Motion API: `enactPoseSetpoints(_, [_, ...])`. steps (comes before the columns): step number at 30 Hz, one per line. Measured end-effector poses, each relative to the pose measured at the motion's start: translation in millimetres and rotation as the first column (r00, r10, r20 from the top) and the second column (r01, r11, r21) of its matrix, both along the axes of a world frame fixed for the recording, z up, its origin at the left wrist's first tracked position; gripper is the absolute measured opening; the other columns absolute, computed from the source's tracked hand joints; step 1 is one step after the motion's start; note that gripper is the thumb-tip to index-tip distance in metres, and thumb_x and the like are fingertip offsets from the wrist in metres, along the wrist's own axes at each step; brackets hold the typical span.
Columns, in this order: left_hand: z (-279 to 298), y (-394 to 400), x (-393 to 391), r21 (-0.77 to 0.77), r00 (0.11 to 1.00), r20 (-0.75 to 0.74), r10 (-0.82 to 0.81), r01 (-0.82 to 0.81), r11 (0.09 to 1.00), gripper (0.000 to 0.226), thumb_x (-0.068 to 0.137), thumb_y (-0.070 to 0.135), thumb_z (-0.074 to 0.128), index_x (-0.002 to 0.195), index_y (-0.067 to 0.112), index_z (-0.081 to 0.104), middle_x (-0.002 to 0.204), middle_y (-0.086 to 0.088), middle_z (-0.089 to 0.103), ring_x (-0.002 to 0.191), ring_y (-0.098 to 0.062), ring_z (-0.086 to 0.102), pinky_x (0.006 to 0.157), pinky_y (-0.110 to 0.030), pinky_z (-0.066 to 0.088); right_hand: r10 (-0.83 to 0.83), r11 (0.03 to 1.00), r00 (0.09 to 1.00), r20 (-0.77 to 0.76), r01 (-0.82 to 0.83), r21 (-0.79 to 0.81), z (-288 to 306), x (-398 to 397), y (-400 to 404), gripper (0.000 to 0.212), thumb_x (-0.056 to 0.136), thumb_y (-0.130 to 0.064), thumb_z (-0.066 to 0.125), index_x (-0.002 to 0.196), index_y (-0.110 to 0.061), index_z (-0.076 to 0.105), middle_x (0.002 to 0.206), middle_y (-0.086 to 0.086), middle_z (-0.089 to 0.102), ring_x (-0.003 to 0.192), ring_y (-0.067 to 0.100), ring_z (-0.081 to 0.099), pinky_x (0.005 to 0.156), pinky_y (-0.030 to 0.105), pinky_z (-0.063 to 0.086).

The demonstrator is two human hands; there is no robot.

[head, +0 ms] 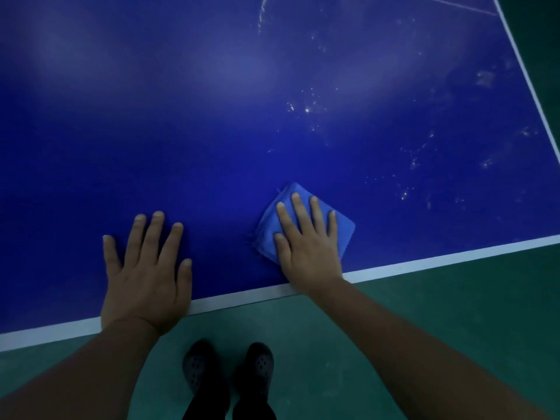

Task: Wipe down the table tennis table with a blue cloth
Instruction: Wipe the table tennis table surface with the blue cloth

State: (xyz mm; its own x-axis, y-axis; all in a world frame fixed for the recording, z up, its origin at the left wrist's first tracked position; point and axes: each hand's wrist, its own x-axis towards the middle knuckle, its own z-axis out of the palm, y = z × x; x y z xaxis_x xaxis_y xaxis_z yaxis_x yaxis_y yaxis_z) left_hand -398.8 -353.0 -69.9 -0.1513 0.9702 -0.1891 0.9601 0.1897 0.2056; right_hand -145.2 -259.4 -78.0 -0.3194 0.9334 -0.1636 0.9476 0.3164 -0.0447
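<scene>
While the right hand (pixel 307 244) is pressing flat on the folded blue cloth (pixel 303 221), fingers straight and spread, nothing is curled round it. Cloth is lying under that palm on the blue table tennis table (pixel 212 131), just inside the white edge line (pixel 424 257). Left hand (pixel 145 274) is resting flat on bare table beside the cloth, apart from it, fingers straight, holding nothing. Pale specks and smears (pixel 409 165) are showing beyond and to the right of the cloth hand. Dark clogs (pixel 227 368) are standing on green floor (pixel 424 313) below both wrists.
</scene>
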Motion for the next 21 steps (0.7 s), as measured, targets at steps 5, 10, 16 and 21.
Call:
enactPoseSetpoints(5, [-0.8, 1.4, 0.2, -0.002, 1.000, -0.007, 0.011, -0.011, 1.000, 0.067, 0.097, 0.047, 0.019, 0.153, 0.015, 0.033, 0.164, -0.009, 0.017, 0.153, -0.025, 0.002, 0.119, -0.058, -0.005, -0.099, 0.995, 0.995, -0.008, 0.099, -0.004, 2.4, 8.3, 29.3, 0.062, 0.102, -0.055, 0.010, 0.158, -0.031, 0.021, 0.167, -0.003, 0.011, 0.154, 0.028, 0.001, 0.122, 0.058, 0.004])
enactPoseSetpoints(10, [-0.5, 1.1, -0.9, 0.022, 1.000, -0.006, 0.004, -0.004, 1.000, 0.064, 0.096, 0.045, 0.025, 0.149, 0.012, 0.041, 0.160, -0.012, 0.028, 0.151, -0.029, 0.014, 0.117, -0.063, 0.006, 0.240, 0.971, 0.970, -0.038, -0.240, -0.001, 0.3, -27.5, 58.7, 0.056, 0.104, -0.053, 0.018, 0.156, -0.032, 0.027, 0.166, -0.003, 0.020, 0.154, 0.028, 0.010, 0.120, 0.059, 0.012])
enactPoseSetpoints(16, [2.9, 1.4, -2.7, 0.029, 1.000, 0.006, -0.003, 0.003, 1.000, 0.071, 0.100, 0.052, 0.009, 0.146, 0.012, 0.045, 0.158, -0.011, 0.033, 0.149, -0.028, 0.021, 0.116, -0.062, 0.013, 0.399, 0.916, 0.917, -0.018, -0.400, -0.031, 5.4, -45.1, 155.4, 0.057, 0.104, -0.054, 0.015, 0.157, -0.034, 0.023, 0.166, -0.005, 0.016, 0.154, 0.027, 0.007, 0.123, 0.056, 0.005])
enactPoseSetpoints(21, [2.8, 26.9, -9.2, 0.130, 0.988, 0.095, 0.123, -0.135, 0.982, 0.069, 0.100, 0.055, 0.018, 0.139, 0.011, 0.055, 0.154, -0.006, 0.040, 0.144, -0.025, 0.032, 0.117, -0.059, 0.019, 0.453, 0.890, 0.891, -0.008, -0.453, -0.051, 8.1, -62.2, 224.8, 0.059, 0.103, -0.056, 0.010, 0.157, -0.035, 0.020, 0.167, -0.007, 0.010, 0.155, 0.025, 0.002, 0.123, 0.056, 0.003])
